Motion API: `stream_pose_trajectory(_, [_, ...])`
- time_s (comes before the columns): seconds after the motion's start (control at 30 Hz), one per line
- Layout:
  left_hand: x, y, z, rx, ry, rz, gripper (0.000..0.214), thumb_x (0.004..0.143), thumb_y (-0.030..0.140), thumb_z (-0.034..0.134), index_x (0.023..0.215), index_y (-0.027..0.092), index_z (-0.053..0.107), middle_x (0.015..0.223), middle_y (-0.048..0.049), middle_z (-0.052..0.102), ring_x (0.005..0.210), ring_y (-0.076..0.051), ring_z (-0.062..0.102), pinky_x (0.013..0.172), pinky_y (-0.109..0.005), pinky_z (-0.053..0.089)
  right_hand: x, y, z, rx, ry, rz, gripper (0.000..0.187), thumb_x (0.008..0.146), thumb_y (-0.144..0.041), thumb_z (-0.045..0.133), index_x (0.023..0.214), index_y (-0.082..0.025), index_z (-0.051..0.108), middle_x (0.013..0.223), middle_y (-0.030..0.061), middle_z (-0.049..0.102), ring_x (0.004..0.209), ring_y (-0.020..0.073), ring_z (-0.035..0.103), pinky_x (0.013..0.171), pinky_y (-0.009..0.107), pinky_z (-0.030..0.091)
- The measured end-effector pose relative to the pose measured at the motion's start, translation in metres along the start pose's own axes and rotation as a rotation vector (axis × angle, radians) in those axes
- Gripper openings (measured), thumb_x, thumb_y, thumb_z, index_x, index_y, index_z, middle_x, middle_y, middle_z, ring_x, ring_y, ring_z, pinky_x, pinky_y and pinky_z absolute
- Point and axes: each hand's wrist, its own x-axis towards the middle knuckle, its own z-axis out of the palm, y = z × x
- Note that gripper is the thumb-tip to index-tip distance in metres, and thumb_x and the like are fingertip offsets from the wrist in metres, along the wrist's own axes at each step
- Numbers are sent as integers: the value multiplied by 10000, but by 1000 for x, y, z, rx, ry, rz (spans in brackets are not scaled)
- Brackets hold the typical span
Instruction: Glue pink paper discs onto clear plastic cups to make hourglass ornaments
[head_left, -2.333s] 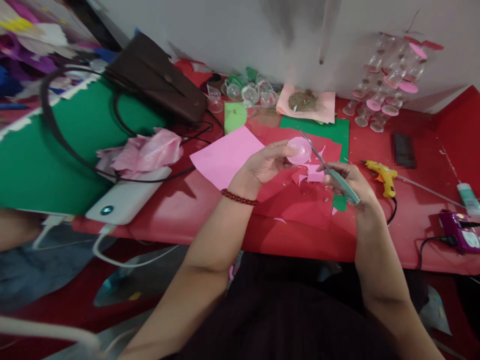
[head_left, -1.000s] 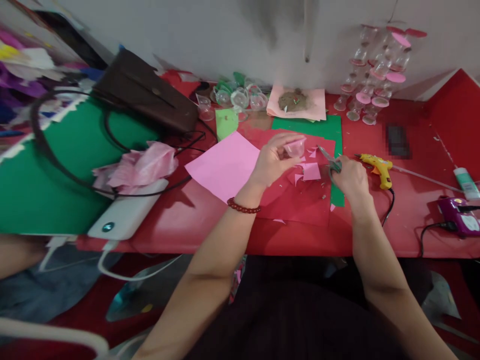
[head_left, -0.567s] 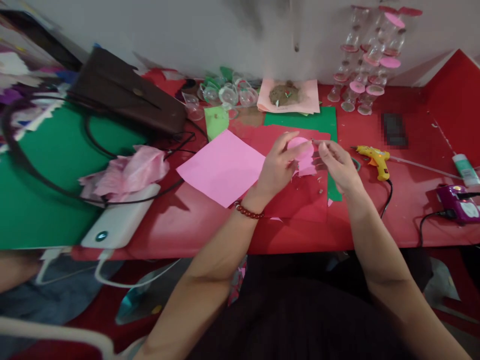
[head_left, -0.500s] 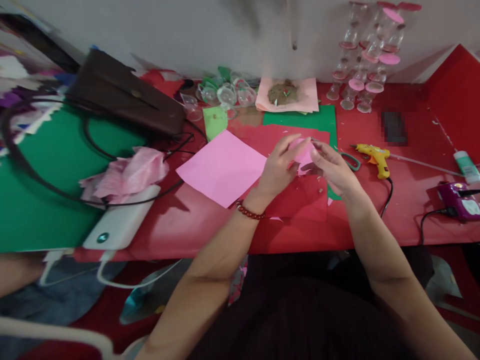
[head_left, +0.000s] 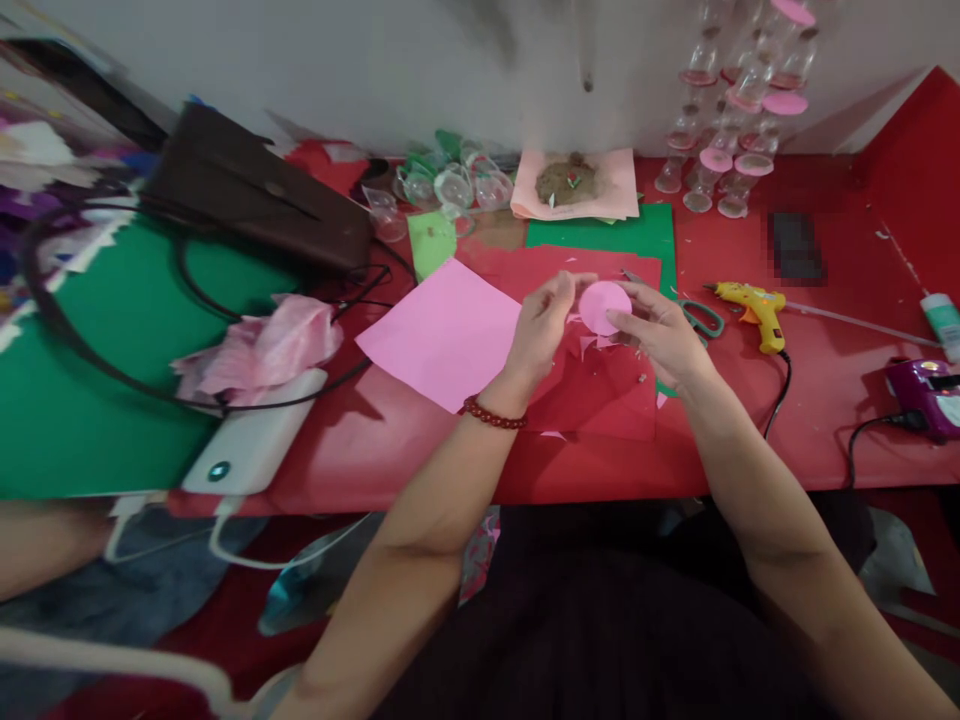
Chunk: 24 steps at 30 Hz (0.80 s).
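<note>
A pink paper circle (head_left: 604,307) is pinched between the thumb and fingers of my right hand (head_left: 661,335), its flat face turned up toward me. Just left of the circle, my left hand (head_left: 541,325) has its fingers stretched out and a small gap shows between it and the disc. Beneath both hands lie red paper sheets (head_left: 600,405) with small pink scraps. A square pink sheet (head_left: 446,335) rests beside my left wrist. Scissors with green handles (head_left: 702,319) lie partly hidden behind my right hand.
A yellow glue gun (head_left: 759,308) lies to the right, near a purple device (head_left: 926,395). Clear plastic cup-like pieces (head_left: 454,185) and stacked clear towers (head_left: 724,150) stand by the wall. On the left are a brown bag (head_left: 262,195), pink cloth-like material (head_left: 266,345) and a white power bank (head_left: 255,440).
My left hand has drawn away to the left from the pink paper. The circle now faces up in my right hand, its whole round shape showing.
</note>
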Motion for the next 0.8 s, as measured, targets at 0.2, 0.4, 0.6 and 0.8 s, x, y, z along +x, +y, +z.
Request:
stream_pose_trajectory(0.2, [-1,0,4,-102,-135,-108,412,842,562,839,1107,246,836,1200,-74,819,1172,-241,731,1026,-365,589,3,5,1,43,35,51,459,868,-689,773,988,-246,787,920,39,784,863,184,747,771,335,657])
stream_pose_trajectory(0.4, [-3,-3,4,-61,-45,-134,432,899,556,777,1217,264,798,1345,-80,776,1236,-245,706,962,-348,603,4,5,1,123,48,97,469,864,-693,794,985,-240,771,871,31,780,824,182,772,793,343,676])
stream_pose_trajectory(0.6, [-4,-2,5,-21,-16,-99,468,954,650,684,1061,214,815,1089,-85,822,1057,-231,750,906,-341,597,4,8,0,76,31,35,433,739,-574,925,1050,-287,836,1007,-2,820,874,164,753,817,341,678])
stream_pose_trajectory(0.8, [-1,2,3,-173,-27,-234,576,927,744,658,1077,212,820,998,-100,828,980,-258,778,810,-357,633,5,4,-1,40,52,-29,461,705,-646,916,995,-292,859,1053,17,829,921,194,753,777,353,676])
